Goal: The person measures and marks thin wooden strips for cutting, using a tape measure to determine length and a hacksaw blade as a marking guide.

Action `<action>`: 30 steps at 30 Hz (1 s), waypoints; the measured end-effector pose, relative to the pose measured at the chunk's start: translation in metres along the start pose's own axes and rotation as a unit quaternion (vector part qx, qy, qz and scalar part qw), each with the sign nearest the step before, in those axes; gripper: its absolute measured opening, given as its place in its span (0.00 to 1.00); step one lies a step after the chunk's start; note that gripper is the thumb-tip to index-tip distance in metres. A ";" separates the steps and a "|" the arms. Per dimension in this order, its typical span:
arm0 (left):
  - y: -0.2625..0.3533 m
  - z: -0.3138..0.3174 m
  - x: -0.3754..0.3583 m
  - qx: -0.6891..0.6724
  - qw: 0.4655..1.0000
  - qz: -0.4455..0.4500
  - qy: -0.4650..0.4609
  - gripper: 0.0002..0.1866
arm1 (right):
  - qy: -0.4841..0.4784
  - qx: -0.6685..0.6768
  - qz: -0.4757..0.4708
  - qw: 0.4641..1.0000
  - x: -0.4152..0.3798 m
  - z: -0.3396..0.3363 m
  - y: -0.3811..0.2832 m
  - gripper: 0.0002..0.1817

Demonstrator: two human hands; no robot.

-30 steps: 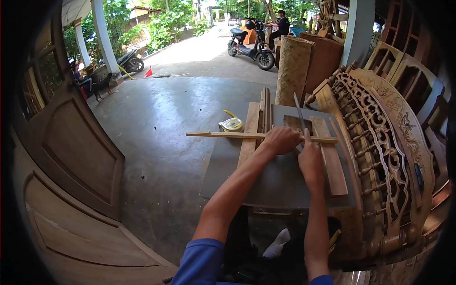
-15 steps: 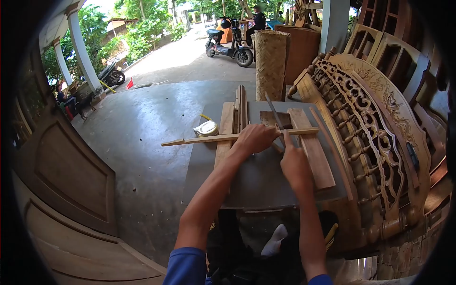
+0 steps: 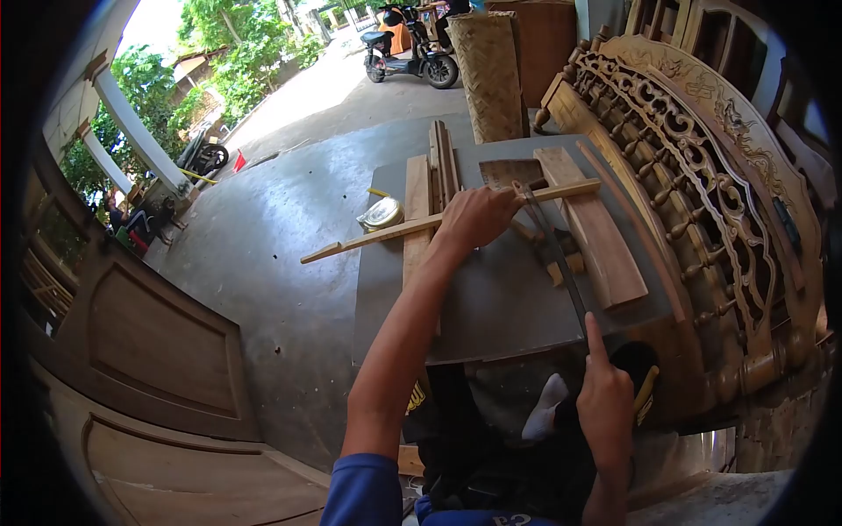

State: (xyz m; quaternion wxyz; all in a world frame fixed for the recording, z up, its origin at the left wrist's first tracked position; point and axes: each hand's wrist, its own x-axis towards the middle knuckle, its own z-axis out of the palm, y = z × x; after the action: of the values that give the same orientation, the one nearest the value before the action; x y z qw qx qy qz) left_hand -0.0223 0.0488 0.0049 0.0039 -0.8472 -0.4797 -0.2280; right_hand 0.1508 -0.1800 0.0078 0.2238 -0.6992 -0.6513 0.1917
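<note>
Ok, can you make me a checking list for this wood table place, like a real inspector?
Surface: dark tabletop, flat.
Job's things: thin wooden stick lying across two planks; long dark tool, its far end at the stick.
Clutter: tape measure beside the left plank.
Hands: left hand on the stick; right hand gripping the tool's near end.
Cables: nothing seen.
Surroundings: scooter, carved wood panel, brown door.

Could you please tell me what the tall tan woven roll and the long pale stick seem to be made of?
The tall tan woven roll looks like unvarnished split bamboo, judging by its matte crisscrossed strips, though cane is possible. The long pale stick seems bare wood, given its yellowish, dull surface and shaped end.
</note>
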 end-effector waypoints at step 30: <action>0.003 0.001 -0.001 -0.002 1.000 0.000 0.005 0.16 | 0.030 -0.062 -0.063 0.996 0.090 0.013 -0.034 0.34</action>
State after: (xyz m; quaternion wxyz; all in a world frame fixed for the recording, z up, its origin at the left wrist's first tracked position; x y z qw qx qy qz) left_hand -0.0203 0.0466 0.0040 0.0050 -0.8463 -0.4789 -0.2333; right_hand 0.1221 -0.0873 0.0181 0.2110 -0.6748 -0.6977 0.1150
